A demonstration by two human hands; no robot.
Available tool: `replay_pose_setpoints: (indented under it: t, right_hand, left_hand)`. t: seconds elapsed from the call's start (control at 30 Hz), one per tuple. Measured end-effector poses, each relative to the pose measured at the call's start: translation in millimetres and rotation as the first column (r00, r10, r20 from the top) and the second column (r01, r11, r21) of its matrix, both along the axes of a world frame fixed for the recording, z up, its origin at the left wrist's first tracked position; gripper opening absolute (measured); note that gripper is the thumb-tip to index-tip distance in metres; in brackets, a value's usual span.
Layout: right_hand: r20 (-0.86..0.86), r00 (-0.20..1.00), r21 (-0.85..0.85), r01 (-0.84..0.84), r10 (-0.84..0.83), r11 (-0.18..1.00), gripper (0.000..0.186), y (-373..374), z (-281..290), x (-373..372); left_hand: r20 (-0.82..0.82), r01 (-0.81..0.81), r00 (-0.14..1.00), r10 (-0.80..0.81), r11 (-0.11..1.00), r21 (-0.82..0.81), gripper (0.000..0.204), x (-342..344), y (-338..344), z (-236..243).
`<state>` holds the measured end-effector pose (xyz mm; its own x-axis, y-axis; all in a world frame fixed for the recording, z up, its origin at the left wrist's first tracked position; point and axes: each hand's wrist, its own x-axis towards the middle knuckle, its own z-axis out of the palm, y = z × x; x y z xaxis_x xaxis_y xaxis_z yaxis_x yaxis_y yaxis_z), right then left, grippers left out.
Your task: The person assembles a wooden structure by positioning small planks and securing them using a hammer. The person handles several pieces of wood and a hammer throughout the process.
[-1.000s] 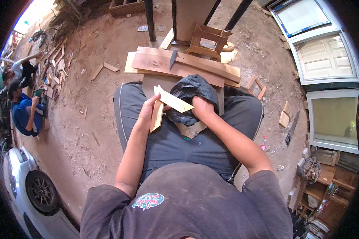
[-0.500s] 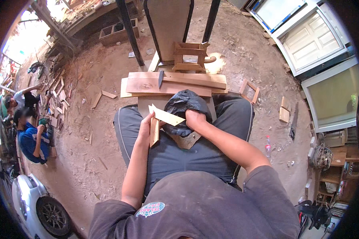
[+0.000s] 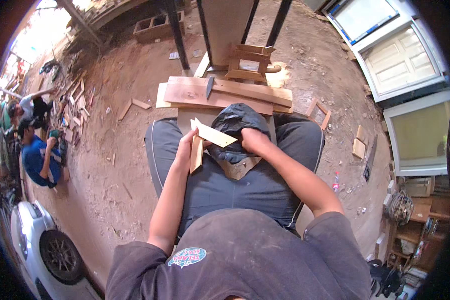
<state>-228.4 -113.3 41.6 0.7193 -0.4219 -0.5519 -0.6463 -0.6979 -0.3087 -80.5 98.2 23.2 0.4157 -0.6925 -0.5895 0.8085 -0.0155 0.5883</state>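
My left hand [image 3: 187, 142] is closed round a light wooden corner piece [image 3: 216, 136], two strips that meet at an angle. One strip slants across toward the right, with a small dark hole near its pointed end; the other hangs downward. Over my lap sits a black plastic bag [image 3: 239, 116], its mouth facing me, with a brownish sheet or flap [image 3: 239, 168] beneath it. My right hand [image 3: 255, 142] reaches into the bag, and its fingers are hidden inside.
Beyond my knees lie stacked planks [image 3: 195, 92] with a dark-headed tool [image 3: 209, 87] on top. A small wooden frame stand [image 3: 247, 62] rises behind them. Two people work among wood scraps at left, above a silver car [image 3: 32, 230]. White-framed panels [image 3: 420, 132] lean at right.
The view has shifted slightly. My right hand stays in the bag, its wrist bent a little differently. The wooden piece remains in my left hand.
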Motion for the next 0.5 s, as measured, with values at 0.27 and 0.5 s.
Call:
replay_pose_setpoints:
  t: [0.27,0.5]
  right_hand:
    - [0.17,0.98,-0.235,-0.061,0.103,0.97,0.017,-2,24,-17]
    - [0.102,0.994,-0.232,-0.017,0.042,0.972,0.018,-2,26,-10]
  left_hand:
    - [-0.04,0.011,0.999,-0.014,0.997,-0.081,0.052,4,-3,-10]
    - [-0.057,0.011,0.998,-0.024,0.975,-0.224,0.054,3,-3,-1]
